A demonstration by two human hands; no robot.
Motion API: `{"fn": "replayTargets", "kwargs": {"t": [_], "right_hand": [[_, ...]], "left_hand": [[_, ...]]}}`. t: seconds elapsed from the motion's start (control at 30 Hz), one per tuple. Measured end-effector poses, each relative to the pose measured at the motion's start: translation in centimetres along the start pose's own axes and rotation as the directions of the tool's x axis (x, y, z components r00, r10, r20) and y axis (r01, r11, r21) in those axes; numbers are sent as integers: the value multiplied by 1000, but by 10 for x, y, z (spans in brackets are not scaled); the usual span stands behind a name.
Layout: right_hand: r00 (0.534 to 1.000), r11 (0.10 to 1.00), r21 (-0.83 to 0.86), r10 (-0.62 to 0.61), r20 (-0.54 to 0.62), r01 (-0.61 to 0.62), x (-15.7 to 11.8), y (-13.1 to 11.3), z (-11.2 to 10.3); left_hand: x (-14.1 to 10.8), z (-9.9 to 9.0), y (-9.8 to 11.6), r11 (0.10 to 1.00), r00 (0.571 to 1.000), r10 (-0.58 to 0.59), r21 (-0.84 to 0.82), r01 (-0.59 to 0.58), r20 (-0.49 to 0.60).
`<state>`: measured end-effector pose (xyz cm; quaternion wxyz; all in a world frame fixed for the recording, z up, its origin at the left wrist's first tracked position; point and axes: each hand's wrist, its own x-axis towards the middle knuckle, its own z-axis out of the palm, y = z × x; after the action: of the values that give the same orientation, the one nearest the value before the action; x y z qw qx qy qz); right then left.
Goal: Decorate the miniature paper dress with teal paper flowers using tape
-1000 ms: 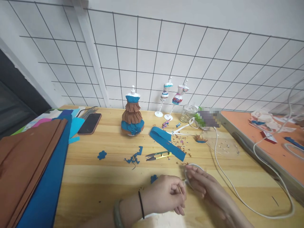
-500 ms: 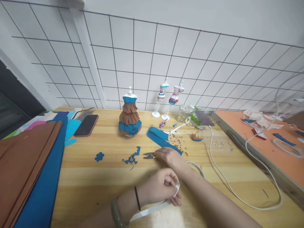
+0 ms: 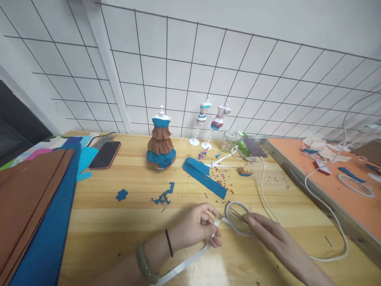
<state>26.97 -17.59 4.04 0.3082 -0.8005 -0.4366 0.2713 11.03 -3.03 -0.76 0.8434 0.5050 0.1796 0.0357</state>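
Observation:
Near the front middle of the table my left hand is closed, pinching a white strip whose long end trails toward the lower left past the wrist. My right hand grips scissors; the handles are hidden in the fingers, and the blades lie across the opening of a white tape roll. A short white end sticks out from the roll toward my left fingertips. Farther back lie a folded blue strip, jagged blue scraps and a blue flower cutout.
A small dress form in a brown and blue ruffled dress stands at the back, with two smaller forms right of it. A phone and stacked brown and blue sheets lie left. A white cable loops at right near a glass jar.
My right hand has picked up the scissors from the table and drawn them back to the right, over the tape roll. My left hand still pinches the white strip, slightly farther left.

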Motion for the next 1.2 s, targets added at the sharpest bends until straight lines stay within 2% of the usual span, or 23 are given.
{"fn": "replayTargets", "kwargs": {"t": [0.13, 0.33, 0.67, 1.2], "right_hand": [[982, 999, -52, 17, 190, -7, -19, -11, 0], [961, 989, -144, 13, 276, 28, -15, -16, 9], [949, 988, -121, -52, 311, 94, -10, -34, 15], [965, 968, -223, -52, 259, 112, -9, -23, 19]], "left_hand": [[1, -1, -3, 999, 1000, 12, 34, -12, 8], [-3, 3, -2, 999, 1000, 3, 54, -4, 30], [-7, 10, 2, 996, 996, -51, 80, 46, 68], [-7, 9, 0, 996, 995, -52, 78, 45, 88]]}}
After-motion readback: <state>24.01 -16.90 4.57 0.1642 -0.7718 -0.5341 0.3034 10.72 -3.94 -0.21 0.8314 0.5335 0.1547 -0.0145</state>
